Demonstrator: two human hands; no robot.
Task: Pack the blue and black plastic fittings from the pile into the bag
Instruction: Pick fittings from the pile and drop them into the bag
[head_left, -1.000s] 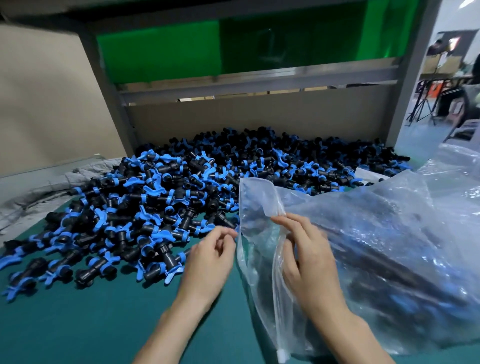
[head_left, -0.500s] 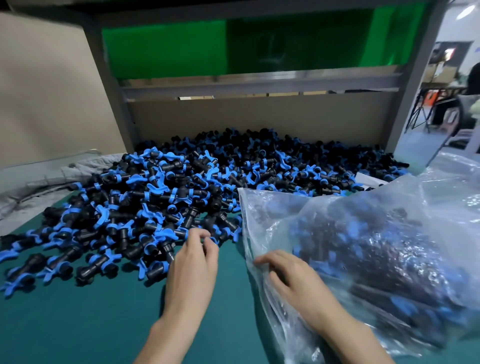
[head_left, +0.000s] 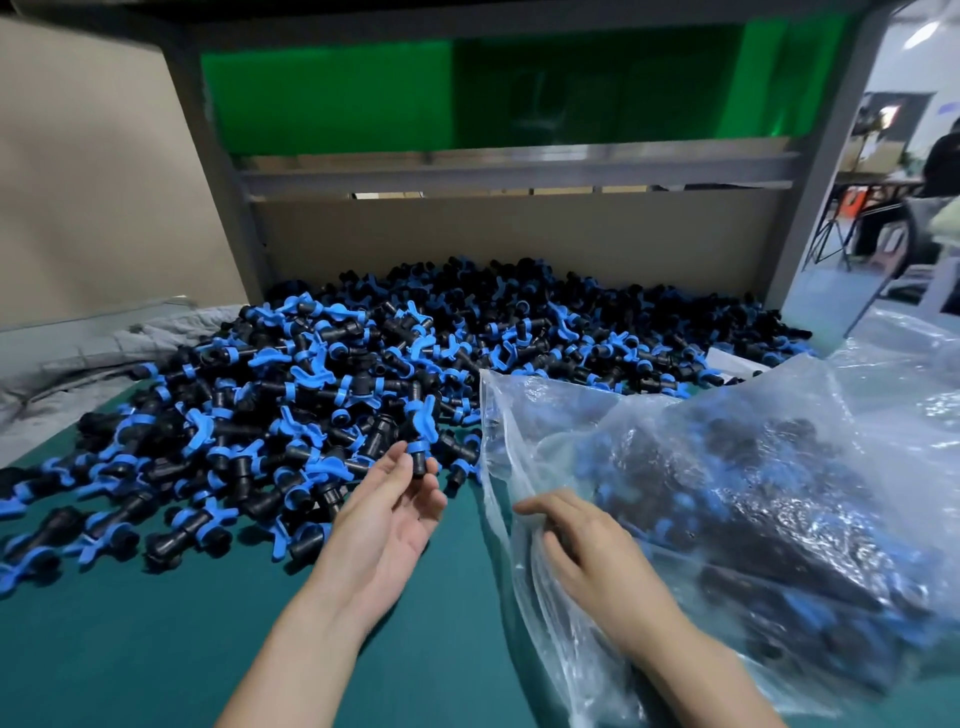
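Head view: a large pile of blue and black plastic fittings (head_left: 415, 374) covers the far and left part of a teal-green table surface (head_left: 156, 649), heaped against a beige back panel (head_left: 519, 234) beneath a grey metal shelf rail (head_left: 519, 169) and a green panel (head_left: 337, 93). The left hand (head_left: 387, 519), palm turned up, reaches to the near right edge of the pile; its thumb and fingertips (head_left: 400, 454) are closed on a single fitting (head_left: 418, 457), a black tube with a blue collar, held just above the table, while the remaining fingers are loosely spread. To the right lies a clear plastic bag (head_left: 779, 519), already holding many fittings that show as blurred blue and black shapes through the film; its mouth faces left, next to the pile. The right hand (head_left: 587, 556) rests palm down on the near left part of the bag, fingers (head_left: 535, 506) slightly apart and pressing the film near the mouth; whether they pinch the film cannot be told. A crumpled grey cloth (head_left: 78, 364) lies at the far left beside the pile. Further clear plastic film (head_left: 914, 364) lies at the far right. A white slip (head_left: 737, 361) shows among the fittings at the right of the pile. Beyond the frame post at the far right, a person in dark clothing (head_left: 943, 161) appears in the background.
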